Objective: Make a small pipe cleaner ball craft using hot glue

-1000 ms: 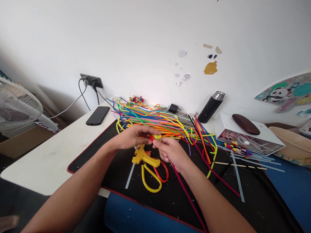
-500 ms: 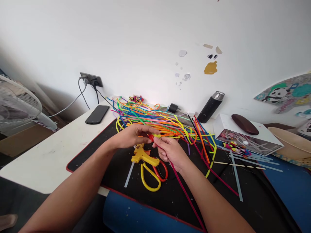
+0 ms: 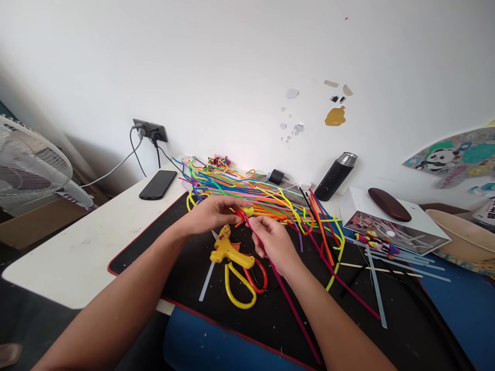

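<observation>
My left hand (image 3: 211, 214) pinches a small piece of coiled red and yellow pipe cleaner (image 3: 248, 211) between thumb and fingers. My right hand (image 3: 275, 242) grips a long magenta pipe cleaner (image 3: 296, 310); its upper end meets the red part of the piece, and its tail runs down past my right wrist. Below both hands a yellow glue gun (image 3: 232, 253) lies on the black mat (image 3: 185, 288), a glue stick poking from its back. Scissors (image 3: 228, 289) with a yellow and a red handle lie partly under it.
A heap of colourful pipe cleaners (image 3: 232, 183) spreads behind my hands. A phone (image 3: 158, 185) lies left; a black thermos (image 3: 334, 178) and a white box (image 3: 358, 198) stand back right. Clear glue sticks (image 3: 377, 299) and small pipe-cleaner figures (image 3: 377, 243) lie on the right.
The magenta pipe cleaner's end now shows against the red part. My right fingers have shifted slightly down and right, baring more of the yellow coil. The view has tilted slightly upward.
</observation>
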`<state>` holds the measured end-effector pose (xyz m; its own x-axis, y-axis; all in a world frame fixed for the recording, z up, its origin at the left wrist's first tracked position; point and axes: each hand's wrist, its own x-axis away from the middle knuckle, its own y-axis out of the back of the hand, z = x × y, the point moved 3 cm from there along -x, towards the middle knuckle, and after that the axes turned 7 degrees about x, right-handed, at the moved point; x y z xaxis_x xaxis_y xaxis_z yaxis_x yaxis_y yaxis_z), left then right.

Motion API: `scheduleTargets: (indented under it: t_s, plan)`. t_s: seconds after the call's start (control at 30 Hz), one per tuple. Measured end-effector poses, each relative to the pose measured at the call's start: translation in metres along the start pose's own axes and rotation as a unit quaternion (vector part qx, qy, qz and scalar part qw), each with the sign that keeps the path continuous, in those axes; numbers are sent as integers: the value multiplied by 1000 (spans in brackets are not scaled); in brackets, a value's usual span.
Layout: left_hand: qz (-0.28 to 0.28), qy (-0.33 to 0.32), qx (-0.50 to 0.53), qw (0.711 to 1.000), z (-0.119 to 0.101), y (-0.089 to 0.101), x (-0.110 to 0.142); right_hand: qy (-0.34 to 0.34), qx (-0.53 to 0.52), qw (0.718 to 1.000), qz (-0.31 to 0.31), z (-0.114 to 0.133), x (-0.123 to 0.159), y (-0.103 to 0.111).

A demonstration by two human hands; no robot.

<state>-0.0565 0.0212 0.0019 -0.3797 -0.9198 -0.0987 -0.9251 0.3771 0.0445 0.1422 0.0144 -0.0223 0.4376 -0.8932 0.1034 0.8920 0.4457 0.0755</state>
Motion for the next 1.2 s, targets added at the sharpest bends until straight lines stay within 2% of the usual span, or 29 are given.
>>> scheduleTargets:
  t_s: [0.2,0.33,0.5,0.77,1.2]
  plan:
    - [-10,8,-6,1000,5,3,-2,69,84,993,-53,-1,-1,4]
    - [-6,11,-13,1000,4,1,-2,124,179,971,-93,1,2,4]
    - [-2,19,-22,1000,4,-1,-2,168,261,944,-110,5,6,2]
    - [9,12,5,1000,8,-3,-4,186,279,935,-113,8,8,2]
    - [29,22,28,999,1,-8,-2,187,285,935,-100,10,9,0]
